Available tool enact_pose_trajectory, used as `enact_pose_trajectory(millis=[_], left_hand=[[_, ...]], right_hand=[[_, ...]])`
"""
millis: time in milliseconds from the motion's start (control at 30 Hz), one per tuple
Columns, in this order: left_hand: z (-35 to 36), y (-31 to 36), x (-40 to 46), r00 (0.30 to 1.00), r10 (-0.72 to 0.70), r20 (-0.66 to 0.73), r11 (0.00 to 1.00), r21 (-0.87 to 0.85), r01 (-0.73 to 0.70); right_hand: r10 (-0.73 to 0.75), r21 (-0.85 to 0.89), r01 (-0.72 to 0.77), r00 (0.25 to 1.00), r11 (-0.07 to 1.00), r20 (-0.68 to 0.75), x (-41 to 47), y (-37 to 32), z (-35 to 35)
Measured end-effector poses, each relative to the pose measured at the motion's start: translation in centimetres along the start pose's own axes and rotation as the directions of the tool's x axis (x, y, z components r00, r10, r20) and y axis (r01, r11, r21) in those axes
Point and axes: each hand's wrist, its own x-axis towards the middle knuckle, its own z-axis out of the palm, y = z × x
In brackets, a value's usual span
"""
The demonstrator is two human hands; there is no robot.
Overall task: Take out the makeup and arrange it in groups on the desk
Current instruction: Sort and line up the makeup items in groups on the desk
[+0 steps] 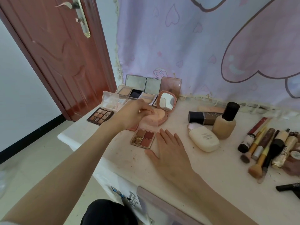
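On the desk, the left hand pinches one pink puff in the round compact near the far left corner. The right hand lies flat with straight fingers beside one four-colour palette. Three foundation bottles stand or lie near the far edge.

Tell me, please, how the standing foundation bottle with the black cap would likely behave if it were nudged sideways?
The foundation bottle stands upright, tall with a narrow black cap, so it may tip. It looks like glass, so probably heavy and breakable. The cream tube lying against it might stop a fall that way.
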Motion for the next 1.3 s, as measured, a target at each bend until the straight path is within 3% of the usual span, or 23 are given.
enact_pose_trajectory(millis=[233,433,700,800,900,1033,1200,1300], left_hand=[[0.9,-0.3,0.2,0.988,0.001,-0.154,1.000,-0.017,-0.004],[1.3,-0.2,-0.9,0.978,0.029,-0.208,0.999,0.029,-0.023],[1.4,-0.2,-3.3,1.000,0.005,-0.025,0.985,0.174,0.000],[1.5,-0.1,-4.5,1.000,0.008,-0.016,0.993,0.120,-0.006],[1.6,0.4,-5.9,0.997,0.017,-0.071,0.995,0.099,-0.010],[2.6,1.5,-8.2,0.972,0.060,-0.226,0.990,0.139,-0.029],[4.9,4.2,-8.7,0.953,0.151,-0.263,0.986,0.113,-0.125],[7.2,6.4,-7.9,0.964,0.161,-0.210,0.985,0.090,-0.145]], right_hand=[[0.006,-0.050,-0.008,0.999,0.999,-0.043,0.0,-0.3,0.4],[0.034,-0.029,-0.035,0.999,0.999,-0.030,0.0,-0.3,0.0],[0.024,-0.029,-0.025,0.999,0.999,-0.038,-0.1,-0.5,-0.1],[0.014,-0.012,-0.014,0.999,1.000,-0.035,-0.2,-0.5,-0.3],[-0.016,0.015,0.017,0.999,1.000,-0.034,-0.6,-0.4,-0.9],[-0.005,0.146,0.025,0.991,0.989,-0.134,-1.6,0.3,-2.9],[0.025,-0.040,-0.041,0.940,0.998,-0.339,-2.8,3.7,-5.7],[0.132,-0.141,-0.183,0.941,0.973,-0.310,-4.4,5.8,-6.0]])
